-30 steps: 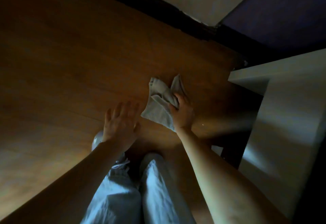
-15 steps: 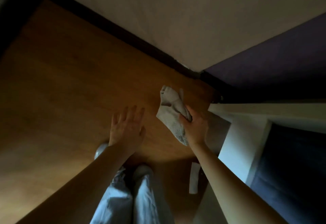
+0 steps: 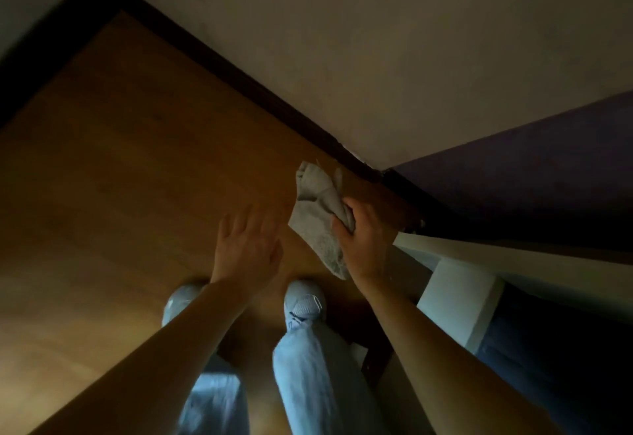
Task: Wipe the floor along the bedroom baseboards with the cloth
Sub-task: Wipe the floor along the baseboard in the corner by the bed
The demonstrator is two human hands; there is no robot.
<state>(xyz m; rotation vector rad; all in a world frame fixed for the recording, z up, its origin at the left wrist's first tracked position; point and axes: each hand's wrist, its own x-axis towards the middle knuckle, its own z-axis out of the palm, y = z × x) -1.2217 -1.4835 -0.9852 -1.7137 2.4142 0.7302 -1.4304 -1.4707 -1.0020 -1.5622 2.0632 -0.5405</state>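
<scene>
Floor (image 3: pixel 130 174) of brown wood spread under me, its dark baseboard (image 3: pixel 239 82) running along the far wall. My shoes (image 3: pixel 303 301) stood near. My right hand (image 3: pixel 366 239) gripped the bunched cloth (image 3: pixel 318 215), held close to the baseboard corner. My left hand (image 3: pixel 246 246) hung beside it, fingers straight and spread.

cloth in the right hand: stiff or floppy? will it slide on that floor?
Likely floppy: the cloth bunches and droops from the right hand. Probably light, one hand holds it. May slide easily; the wood floor looks smooth.
</scene>
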